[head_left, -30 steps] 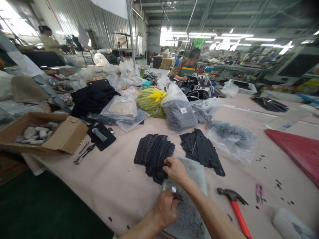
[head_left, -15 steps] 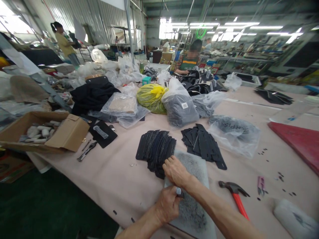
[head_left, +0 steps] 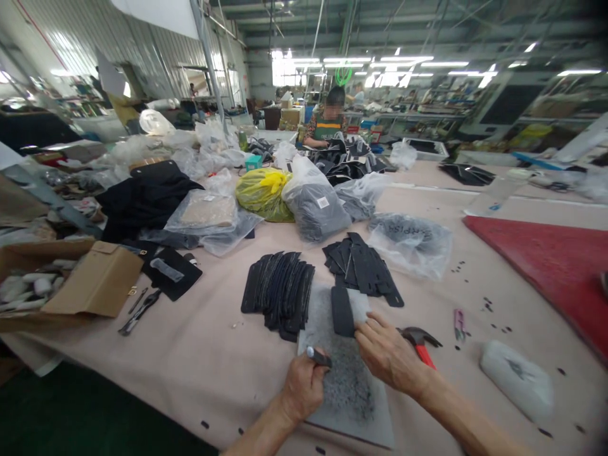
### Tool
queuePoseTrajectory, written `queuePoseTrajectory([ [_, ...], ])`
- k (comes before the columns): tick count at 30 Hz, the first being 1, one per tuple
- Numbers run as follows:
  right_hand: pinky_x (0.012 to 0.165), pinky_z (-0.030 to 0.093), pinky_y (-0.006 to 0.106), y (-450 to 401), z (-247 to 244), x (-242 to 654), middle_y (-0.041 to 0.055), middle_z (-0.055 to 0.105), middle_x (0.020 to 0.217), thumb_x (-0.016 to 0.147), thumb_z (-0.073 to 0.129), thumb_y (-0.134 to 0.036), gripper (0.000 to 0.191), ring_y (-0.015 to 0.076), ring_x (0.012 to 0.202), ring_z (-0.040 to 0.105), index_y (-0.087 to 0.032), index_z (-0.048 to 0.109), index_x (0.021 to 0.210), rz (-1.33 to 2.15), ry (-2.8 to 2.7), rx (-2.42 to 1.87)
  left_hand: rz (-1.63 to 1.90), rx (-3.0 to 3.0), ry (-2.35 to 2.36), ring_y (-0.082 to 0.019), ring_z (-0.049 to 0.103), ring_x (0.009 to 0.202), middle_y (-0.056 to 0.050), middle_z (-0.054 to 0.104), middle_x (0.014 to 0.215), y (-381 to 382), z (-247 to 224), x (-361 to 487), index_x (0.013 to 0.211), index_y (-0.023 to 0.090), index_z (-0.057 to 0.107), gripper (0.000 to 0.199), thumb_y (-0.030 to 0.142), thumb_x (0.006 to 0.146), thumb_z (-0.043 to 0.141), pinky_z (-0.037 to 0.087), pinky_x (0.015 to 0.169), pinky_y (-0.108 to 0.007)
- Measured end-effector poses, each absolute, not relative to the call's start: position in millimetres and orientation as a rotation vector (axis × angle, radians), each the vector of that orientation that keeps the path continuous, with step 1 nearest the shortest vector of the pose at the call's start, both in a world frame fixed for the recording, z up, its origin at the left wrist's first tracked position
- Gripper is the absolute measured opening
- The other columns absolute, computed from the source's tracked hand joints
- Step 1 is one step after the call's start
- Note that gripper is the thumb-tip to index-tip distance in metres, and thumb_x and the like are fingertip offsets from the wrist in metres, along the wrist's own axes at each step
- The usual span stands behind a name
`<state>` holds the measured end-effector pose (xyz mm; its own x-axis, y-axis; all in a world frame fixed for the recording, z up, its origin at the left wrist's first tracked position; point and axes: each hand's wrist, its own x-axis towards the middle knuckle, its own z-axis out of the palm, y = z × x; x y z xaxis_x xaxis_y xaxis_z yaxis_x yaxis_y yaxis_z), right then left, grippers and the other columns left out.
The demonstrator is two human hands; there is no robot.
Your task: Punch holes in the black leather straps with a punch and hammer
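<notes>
My left hand point(head_left: 303, 387) is closed around a short metal punch point(head_left: 318, 358) above the pale, black-speckled board point(head_left: 339, 396). In my right hand point(head_left: 389, 348), the fingertips pinch the right edge of a flat dark piece point(head_left: 342, 310) with rounded corners, over the board's far end. To the left a fanned stack of similar dark pieces point(head_left: 275, 288) lies against the board's corner. A looser pile of dark pieces point(head_left: 361, 266) spreads beyond the board. Just past my right wrist is a claw hammer point(head_left: 422, 342) with a red handle, partly hidden by my forearm.
Pink-handled snips point(head_left: 458, 324) and a white wrapped bundle point(head_left: 517, 380) lie at right, near a red sheet point(head_left: 536, 266). Filled plastic bags point(head_left: 317, 202) stand behind the piles. At left is an open cardboard box point(head_left: 102, 278). A co-worker point(head_left: 327, 123) sits across the table.
My right hand has moved from the left stack to the right and now holds one dark piece over the board. My left hand keeps the punch. The view has turned right.
</notes>
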<state>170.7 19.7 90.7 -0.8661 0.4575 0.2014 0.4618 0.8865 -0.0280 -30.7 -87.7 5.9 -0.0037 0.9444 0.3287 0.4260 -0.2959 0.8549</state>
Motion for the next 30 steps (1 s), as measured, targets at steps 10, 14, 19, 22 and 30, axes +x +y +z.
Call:
queuePoseTrajectory([
  [10,0.097,0.039,0.046,-82,68,173,0.006,0.062,0.096,0.086,0.055,-0.017,0.006,0.0219,0.09,0.055,-0.021,0.059,0.087,0.46,-2.62,-1.102,1.233,1.792,1.531,-0.022,0.071,0.09,-0.009,0.075,0.093,-84,13,-32,0.097,0.018,0.069,0.027,0.018,0.089,0.043,0.058,0.081,-0.032],
  [14,0.103,0.033,0.048,-36,77,184,0.012,0.046,0.14,0.08,0.061,-0.018,0.046,0.0293,0.127,0.039,-0.02,0.054,0.126,0.431,-2.543,-1.293,1.239,1.819,1.534,-0.022,0.072,0.089,-0.008,0.075,0.093,-82,12,-32,0.097,0.018,0.069,0.024,0.019,0.088,0.047,0.059,0.081,-0.032],
  [19,0.096,0.034,0.041,23,79,190,0.0105,0.052,0.132,0.071,0.069,-0.021,0.05,0.0288,0.118,0.047,-0.024,0.06,0.12,0.523,-2.748,-1.508,1.292,1.848,1.508,-0.021,0.071,0.09,-0.008,0.075,0.093,-83,10,-31,0.096,0.018,0.068,0.022,0.016,0.088,0.047,0.058,0.081,-0.03],
  [22,0.085,0.037,0.034,31,76,195,0.0089,0.064,0.101,0.069,0.068,-0.024,0.024,0.0243,0.094,0.057,-0.018,0.065,0.093,0.573,-2.734,-1.587,1.323,1.865,1.483,-0.021,0.071,0.089,-0.008,0.075,0.092,-85,11,-30,0.097,0.016,0.067,0.023,0.014,0.087,0.047,0.058,0.082,-0.031],
  [30,0.056,0.036,0.028,-4,34,242,0.0021,0.059,0.062,0.081,0.048,-0.046,0.027,0.0195,0.061,0.056,-0.022,0.057,0.072,0.964,-1.998,-1.929,1.346,1.627,1.587,-0.021,0.069,0.086,-0.009,0.073,0.088,-86,9,-30,0.094,0.017,0.067,0.023,0.017,0.086,0.045,0.056,0.08,-0.032],
])
